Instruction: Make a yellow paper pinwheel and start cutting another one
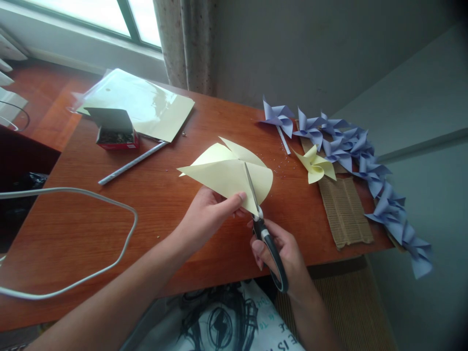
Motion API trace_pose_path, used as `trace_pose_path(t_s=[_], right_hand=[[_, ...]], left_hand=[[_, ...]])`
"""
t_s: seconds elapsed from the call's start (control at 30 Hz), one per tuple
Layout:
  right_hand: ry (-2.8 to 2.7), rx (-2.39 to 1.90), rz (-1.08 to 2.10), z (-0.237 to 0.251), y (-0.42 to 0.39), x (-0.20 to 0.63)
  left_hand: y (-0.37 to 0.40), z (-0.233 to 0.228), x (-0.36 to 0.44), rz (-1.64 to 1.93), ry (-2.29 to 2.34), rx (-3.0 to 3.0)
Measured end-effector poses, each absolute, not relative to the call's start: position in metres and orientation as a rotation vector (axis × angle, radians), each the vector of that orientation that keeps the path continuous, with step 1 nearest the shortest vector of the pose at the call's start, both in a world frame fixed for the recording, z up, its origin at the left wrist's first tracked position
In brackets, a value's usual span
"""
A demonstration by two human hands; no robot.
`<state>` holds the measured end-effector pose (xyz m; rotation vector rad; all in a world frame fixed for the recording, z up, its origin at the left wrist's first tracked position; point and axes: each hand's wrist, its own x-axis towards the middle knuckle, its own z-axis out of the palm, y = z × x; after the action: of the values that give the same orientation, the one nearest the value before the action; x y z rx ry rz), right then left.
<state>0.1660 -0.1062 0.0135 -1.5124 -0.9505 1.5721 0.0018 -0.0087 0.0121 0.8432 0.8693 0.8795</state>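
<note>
We have the yellow paper (226, 175) pinched in our left hand (208, 214), thumb on top near the lower edge, fingers tucked underneath, so the sheet floats just above the table (109, 219). Our right hand (285, 253) is closed through the loops of the scissors (265, 229), and the blades run up into the paper from its near edge, close beside our left thumb.

The sheet looks feather-light and thin, already creased and cut into flaps, so we judge it floppy away from the grip and easy to tear or crumple. Holding it right next to the cut line, as we do, seems the best way to keep it taut against the blades. The scissors look stiff and sure in the hand, with a dark rubbery grip.

Beyond the paper, off to the right of our right hand, a yellow pinwheel (316, 165) sits beside a long row of purple pinwheels (365, 161) and a strip of corrugated cardboard (345, 209). Far beyond our left hand lie a packet of paper (146, 105), a small red box (117, 136) and a thin stick (131, 163). A white cable (73, 192) loops across the smooth, glossy wooden table to our left. Window light falls from beyond it, with a curtain (186, 44) and plain grey wall (310, 48).
</note>
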Motion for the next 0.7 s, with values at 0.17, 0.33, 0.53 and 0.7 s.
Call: trace_pose_path(t_s=[0.17, 0.33, 0.53, 0.7], right_hand=[[-0.936, -1.516, 1.580, 0.0117, -0.1056, 0.1666], [-0.935, -1.530, 1.571, 0.0106, -0.1049, 0.1677], [-0.944, -1.549, 1.557, 0.0096, -0.1050, 0.1687], [-0.942, -1.557, 1.558, 0.0096, -0.1053, 0.1687]], left_hand=[[-0.0096, 0.0109, 0.0018, 0.890, 0.866, 0.836], [-0.0090, 0.0109, 0.0019, 0.894, 0.859, 0.838], [-0.0088, 0.0087, 0.0013, 0.887, 0.839, 0.831], [-0.0096, 0.0093, 0.0022, 0.898, 0.836, 0.811]])
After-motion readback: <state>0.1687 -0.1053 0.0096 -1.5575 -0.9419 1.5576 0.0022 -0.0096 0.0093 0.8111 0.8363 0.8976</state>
